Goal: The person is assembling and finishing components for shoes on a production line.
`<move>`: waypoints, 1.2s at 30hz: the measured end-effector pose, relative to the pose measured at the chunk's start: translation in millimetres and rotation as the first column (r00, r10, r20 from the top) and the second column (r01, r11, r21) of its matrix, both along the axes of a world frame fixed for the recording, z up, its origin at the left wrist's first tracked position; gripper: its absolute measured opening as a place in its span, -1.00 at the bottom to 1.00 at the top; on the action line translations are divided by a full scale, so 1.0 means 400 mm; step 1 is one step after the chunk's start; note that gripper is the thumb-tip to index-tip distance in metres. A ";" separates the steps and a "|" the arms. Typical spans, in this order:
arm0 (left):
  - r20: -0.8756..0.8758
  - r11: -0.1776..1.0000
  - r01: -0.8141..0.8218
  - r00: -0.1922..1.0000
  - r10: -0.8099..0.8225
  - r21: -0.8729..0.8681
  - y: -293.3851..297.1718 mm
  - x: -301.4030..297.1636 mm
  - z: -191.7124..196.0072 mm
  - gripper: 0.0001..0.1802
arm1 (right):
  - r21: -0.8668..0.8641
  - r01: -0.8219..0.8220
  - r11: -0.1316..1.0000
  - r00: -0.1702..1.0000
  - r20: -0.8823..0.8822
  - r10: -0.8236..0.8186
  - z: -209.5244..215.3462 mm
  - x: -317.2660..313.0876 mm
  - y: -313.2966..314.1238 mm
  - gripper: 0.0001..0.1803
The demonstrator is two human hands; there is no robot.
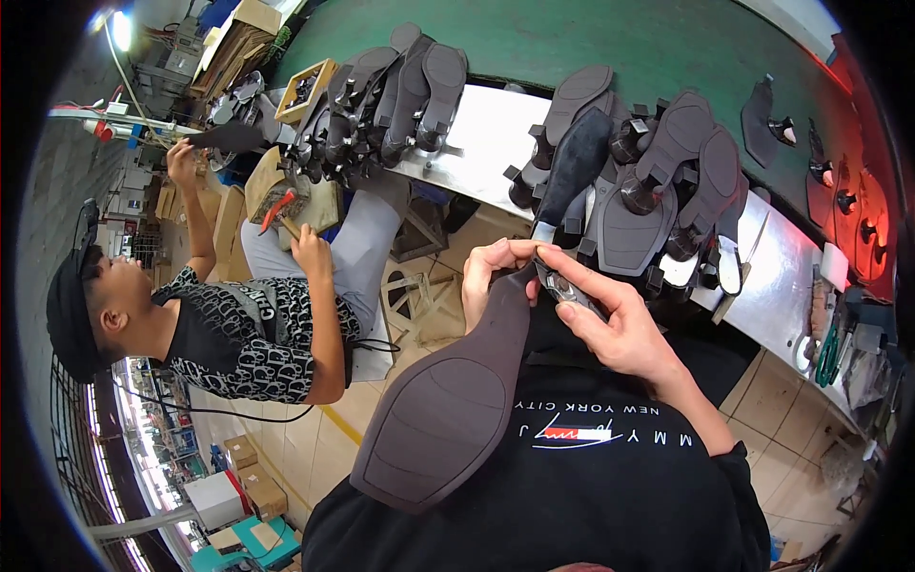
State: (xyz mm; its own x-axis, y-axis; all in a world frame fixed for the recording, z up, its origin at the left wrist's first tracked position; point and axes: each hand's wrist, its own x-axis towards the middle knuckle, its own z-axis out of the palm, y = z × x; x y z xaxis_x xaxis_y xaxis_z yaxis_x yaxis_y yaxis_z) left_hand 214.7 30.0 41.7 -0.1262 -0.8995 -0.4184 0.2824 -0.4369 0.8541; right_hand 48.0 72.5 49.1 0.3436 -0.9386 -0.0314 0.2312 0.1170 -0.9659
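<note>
A dark brown shoe sole (438, 419) is held in front of the person's black top, its narrow heel end up between the two hands and its broad, square-tipped toe end hanging down to the lower left, well apart from the fingers. The left hand (479, 284) is closed around that narrow end, lying mostly behind it, with the fingers bent over toward the top. The right hand (624, 329) comes in from the right and pinches a glossy dark heel (572, 294) between thumb and fingers, just beside the narrow end of the sole; the fingers cover the place where the two come together, so I cannot tell whether they are joined. The fingertips of both hands are close together there. Beyond the hands, heeled soles (681, 124) lie heaped near the edge of the green-topped tabletop (534, 43), with a black strip-shaped insole (577, 162) among them, and a second cluster of heeled soles (443, 86) stands farther left beside a wooden box (305, 91). Green-handled scissors (827, 357) lie at the right. To the left, a seated co-worker (253, 338) in a black cap raises a dark sole in one hand and grips a wooden-handled tool in the other.
</note>
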 end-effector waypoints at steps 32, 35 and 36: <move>-0.069 0.996 0.043 0.997 -0.038 0.077 0.038 0.023 -0.104 -0.41 | -0.557 0.056 0.828 0.643 -0.614 -0.457 -0.055 0.020 0.036 -0.38; -0.109 0.991 0.077 0.992 -0.065 0.105 0.036 0.020 -0.103 -0.37 | -0.602 0.049 0.797 0.621 -0.606 -0.497 -0.063 0.021 0.034 -0.39; -0.132 0.991 0.083 0.989 -0.068 0.108 0.036 0.019 -0.105 -0.34 | -0.602 0.049 0.797 0.620 -0.607 -0.496 -0.066 0.021 0.033 -0.39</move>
State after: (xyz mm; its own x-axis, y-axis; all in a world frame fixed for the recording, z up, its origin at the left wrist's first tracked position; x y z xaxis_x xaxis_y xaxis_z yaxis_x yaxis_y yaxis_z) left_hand 222.2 44.4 -0.4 -0.2511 -0.8331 -0.4928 0.3486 -0.5528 0.7569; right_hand 56.4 85.6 22.9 0.1429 -0.9296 0.3398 -0.6071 -0.3535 -0.7117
